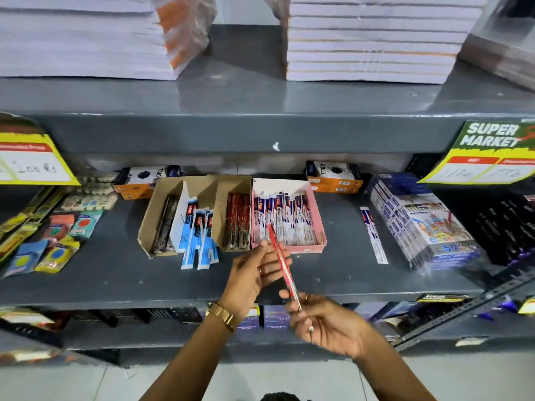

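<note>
i hold a red pen (283, 266) just before the shelf's pink box (318, 224). my right hand (325, 324) fingers pinch its lower end; my left hand (253, 274) fingers lie nearly straight against its upper part. next, i judge, it slots into a box. a sign (492, 137) reads "super market", a price tag (34, 167) "100 rs".

Positions are clock directions from the red pen (285, 267).

- 2 o'clock, shelf-edge sign (492, 140): "SUPER MARKET", white on green. The handwritten price fields below are illegible.
- 10 o'clock, far left, yellow price card (34, 166): handwritten "100 Rs".
- 10 o'clock, left orange box (144, 180), and 1 o'clock, right orange box (333, 172): "TRIO".
- 3 o'clock, crayon pack (445, 227): numeral "12".
</note>
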`<state>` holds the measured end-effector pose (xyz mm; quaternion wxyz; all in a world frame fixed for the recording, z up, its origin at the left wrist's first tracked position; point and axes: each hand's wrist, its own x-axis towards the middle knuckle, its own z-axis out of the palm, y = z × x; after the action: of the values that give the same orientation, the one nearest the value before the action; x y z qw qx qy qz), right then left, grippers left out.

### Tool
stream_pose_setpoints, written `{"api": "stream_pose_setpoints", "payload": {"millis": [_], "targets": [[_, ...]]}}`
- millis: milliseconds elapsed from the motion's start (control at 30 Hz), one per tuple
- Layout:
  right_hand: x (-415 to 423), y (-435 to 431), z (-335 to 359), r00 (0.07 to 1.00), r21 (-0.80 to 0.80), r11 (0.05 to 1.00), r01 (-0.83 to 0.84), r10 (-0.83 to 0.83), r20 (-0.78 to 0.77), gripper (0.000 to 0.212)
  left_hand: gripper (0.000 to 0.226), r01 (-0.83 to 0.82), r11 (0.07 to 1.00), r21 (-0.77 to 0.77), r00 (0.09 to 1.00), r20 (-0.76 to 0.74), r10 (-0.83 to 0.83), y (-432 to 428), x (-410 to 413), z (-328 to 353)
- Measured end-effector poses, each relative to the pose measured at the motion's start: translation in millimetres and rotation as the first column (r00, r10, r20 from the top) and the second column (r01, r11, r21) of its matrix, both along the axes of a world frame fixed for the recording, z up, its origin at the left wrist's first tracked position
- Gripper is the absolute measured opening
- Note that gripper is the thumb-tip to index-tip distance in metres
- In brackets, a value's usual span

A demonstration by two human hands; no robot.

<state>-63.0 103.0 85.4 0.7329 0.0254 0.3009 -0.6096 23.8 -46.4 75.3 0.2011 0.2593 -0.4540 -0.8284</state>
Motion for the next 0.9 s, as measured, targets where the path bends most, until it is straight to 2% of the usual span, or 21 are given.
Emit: {"api": "stream_pose_setpoints", "payload": {"millis": [67, 167, 233, 333, 367, 433, 533, 667, 900], "targets": [[8, 3, -12, 0.991, -0.023, 1.0, -0.016, 0.019, 0.129, 0.047, 0.037, 0.008, 0.999, 0.048, 1.0, -0.025, -0.006, -1, 3, 3], [17, 7, -23, 0.97, -0.026, 0.999, -0.018, 0.024, 0.241, 0.047, 0.027, -0.044, 0.997, 0.057, 0.999, -0.021, 0.045, -1, 9, 0], [22, 8, -27, 0.99, 0.037, 0.999, -0.034, 0.029, 0.141, 0.045, 0.022, -0.097, 0.995, 0.035, 0.995, 0.034, 0.096, -3, 14, -5], [27, 9, -30, 0.985, 0.199, 0.98, -0.006, 0.04, -0.169, 0.019, 0.02, -0.106, 0.994, -0.017, 0.981, 0.161, 0.108, -4, 20, -10], [27, 9, -30, 0.971, 0.227, 0.974, 0.022, 0.034, -0.239, 0.02, 0.02, -0.104, 0.994, -0.04, 0.973, 0.205, 0.11, -5, 20, -12], [27, 12, -28, 0.928, 0.24, 0.969, 0.064, 0.03, -0.371, 0.024, 0.022, -0.099, 0.992, -0.075, 0.959, 0.26, 0.115, -5, 22, -14], [29, 16, -21, 0.849, 0.212, 0.976, 0.055, 0.066, -0.525, 0.017, 0.019, -0.067, 0.993, -0.099, 0.955, 0.281, 0.092, -3, 25, -16], [33, 17, -22, 0.801, 0.25, 0.966, 0.065, 0.099, -0.591, 0.01, 0.016, -0.039, 0.994, -0.098, 0.96, 0.272, 0.065, 2, 24, -15], [35, 20, -28, 0.781, 0.302, 0.947, 0.109, 0.107, -0.616, 0.012, 0.017, 0.065, 0.994, 0.082, 0.962, 0.261, -0.085, -2, 28, -16]]}}
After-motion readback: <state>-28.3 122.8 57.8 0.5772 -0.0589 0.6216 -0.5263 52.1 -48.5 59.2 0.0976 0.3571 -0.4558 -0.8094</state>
